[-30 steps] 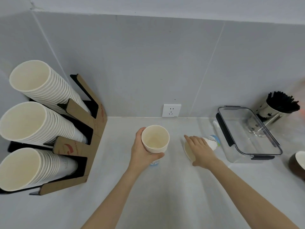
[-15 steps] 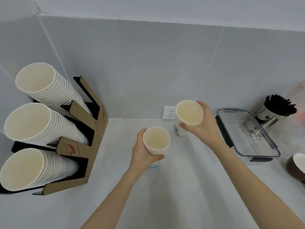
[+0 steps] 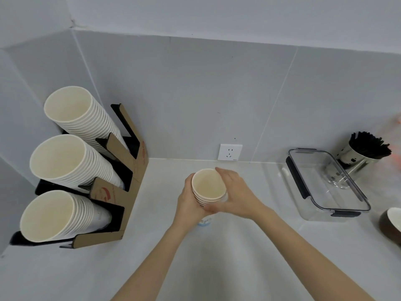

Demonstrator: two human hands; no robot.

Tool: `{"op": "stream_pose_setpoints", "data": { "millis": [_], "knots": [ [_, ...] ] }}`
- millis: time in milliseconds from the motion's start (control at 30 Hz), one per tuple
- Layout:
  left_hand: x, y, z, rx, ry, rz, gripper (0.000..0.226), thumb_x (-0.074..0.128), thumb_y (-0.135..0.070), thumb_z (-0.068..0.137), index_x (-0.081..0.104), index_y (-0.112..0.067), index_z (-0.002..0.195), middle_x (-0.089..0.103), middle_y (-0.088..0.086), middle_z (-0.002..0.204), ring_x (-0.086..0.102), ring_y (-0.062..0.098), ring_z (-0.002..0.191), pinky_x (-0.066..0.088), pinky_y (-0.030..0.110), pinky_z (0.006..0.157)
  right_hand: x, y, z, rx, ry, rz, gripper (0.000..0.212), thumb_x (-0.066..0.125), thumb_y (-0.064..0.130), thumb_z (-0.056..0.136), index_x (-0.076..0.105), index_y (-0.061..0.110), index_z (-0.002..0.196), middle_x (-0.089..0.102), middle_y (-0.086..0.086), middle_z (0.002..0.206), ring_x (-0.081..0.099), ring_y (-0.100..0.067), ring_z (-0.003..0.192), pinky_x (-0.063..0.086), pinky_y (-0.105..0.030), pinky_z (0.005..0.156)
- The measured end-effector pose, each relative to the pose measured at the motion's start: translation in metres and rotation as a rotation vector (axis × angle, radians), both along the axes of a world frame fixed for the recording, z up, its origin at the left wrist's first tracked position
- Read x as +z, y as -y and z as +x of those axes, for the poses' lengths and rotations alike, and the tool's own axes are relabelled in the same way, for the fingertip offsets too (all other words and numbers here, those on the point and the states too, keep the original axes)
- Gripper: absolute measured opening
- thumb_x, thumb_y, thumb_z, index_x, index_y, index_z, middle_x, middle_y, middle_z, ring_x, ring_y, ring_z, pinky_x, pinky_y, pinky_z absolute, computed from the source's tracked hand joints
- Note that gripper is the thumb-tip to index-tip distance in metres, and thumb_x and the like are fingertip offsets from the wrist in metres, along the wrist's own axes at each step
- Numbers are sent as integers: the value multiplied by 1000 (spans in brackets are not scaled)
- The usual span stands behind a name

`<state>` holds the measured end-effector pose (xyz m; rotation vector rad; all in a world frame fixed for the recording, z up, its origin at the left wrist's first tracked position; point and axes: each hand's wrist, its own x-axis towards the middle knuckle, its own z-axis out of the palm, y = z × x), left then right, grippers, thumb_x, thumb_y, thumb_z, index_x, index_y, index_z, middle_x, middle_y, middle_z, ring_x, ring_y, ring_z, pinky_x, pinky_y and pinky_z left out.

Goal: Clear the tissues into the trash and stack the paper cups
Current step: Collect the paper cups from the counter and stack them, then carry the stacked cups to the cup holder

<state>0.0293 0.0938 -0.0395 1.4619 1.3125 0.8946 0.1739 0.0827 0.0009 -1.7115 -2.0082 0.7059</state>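
Note:
A short stack of white paper cups (image 3: 207, 186) stands upright over the middle of the counter, mouth up. My left hand (image 3: 188, 200) wraps its left side. My right hand (image 3: 235, 195) holds its right side, fingers curled behind the rim and thumb at the front. The stack's printed bottom shows just below my hands. No tissues and no trash bin are in view.
A cardboard cup rack (image 3: 121, 187) at the left holds three long rows of cups (image 3: 65, 161). A clear lidded container (image 3: 325, 183) sits at the right, a metal holder of black stirrers (image 3: 364, 148) behind it, and a dark bowl (image 3: 390, 224) at the right edge. A wall socket (image 3: 230, 152) is behind.
My right hand picked a cup up from the counter, carried it left and set it into the stack in my left hand. Both hands now grip the stack.

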Motion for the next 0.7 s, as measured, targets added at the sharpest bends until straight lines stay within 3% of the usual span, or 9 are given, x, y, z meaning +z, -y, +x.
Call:
{"op": "stream_pose_setpoints", "data": {
  "millis": [67, 133, 267, 367, 467, 600, 700],
  "knots": [
    [0, 2, -2, 3, 9, 5, 86, 85, -13, 53, 32, -42, 114, 55, -21, 102, 56, 11, 96, 44, 4, 68, -8, 2, -1, 27, 8, -59, 111, 66, 64, 59, 12, 19, 144, 31, 0, 148, 22, -18, 137, 21, -34, 114],
    [3, 6, -5, 11, 6, -7, 90, 86, -14, 50, 33, -38, 119, 56, -14, 106, 55, 14, 98, 44, 13, 70, -5, 4, -3, 13, -92, -104, 95, 64, 56, 73, 11, 22, 144, 28, 2, 150, 20, -16, 139, 19, -33, 114],
    [16, 13, -16, 22, -2, 27, 94, 87, -15, 48, 32, -37, 121, 55, -14, 109, 54, 14, 103, 43, 24, 81, 4, 6, -8, -161, -483, -207, 57, 44, 46, 90, 25, 29, 141, 41, 3, 142, 39, -11, 126, 24, -25, 104],
    [42, 18, -34, 33, 5, 62, 105, 87, -17, 50, 24, -34, 132, 52, -13, 112, 51, 13, 107, 40, 24, 86, 15, 8, -26, -207, -609, -138, 38, 39, 46, 92, 47, 32, 127, 55, 3, 132, 50, -15, 120, 39, -37, 105],
    [79, 24, -55, 42, -8, 151, 116, 88, -22, 51, 15, -31, 140, 48, -20, 114, 47, 7, 111, 36, 22, 92, 43, 10, -49, -199, -686, -15, 29, 38, 35, 95, 60, 23, 110, 65, 2, 110, 59, -21, 107, 52, -34, 86],
    [133, 38, -99, 89, -14, 353, 114, 83, -45, 40, 18, -48, 134, 50, -24, 120, 49, 4, 119, 39, 26, 100, 98, 15, -90, -55, -784, 135, 28, 35, 31, 96, 57, 21, 110, 64, 6, 102, 61, -14, 97, 55, -17, 61],
    [168, 54, -136, 143, -32, 478, 98, 81, -48, 42, 21, -65, 118, 47, -40, 113, 47, -9, 117, 39, 10, 96, 133, 20, -127, 67, -851, 202, 23, 36, 30, 96, 57, 28, 105, 64, 12, 96, 62, -2, 88, 53, -15, 58]
  ]
}}
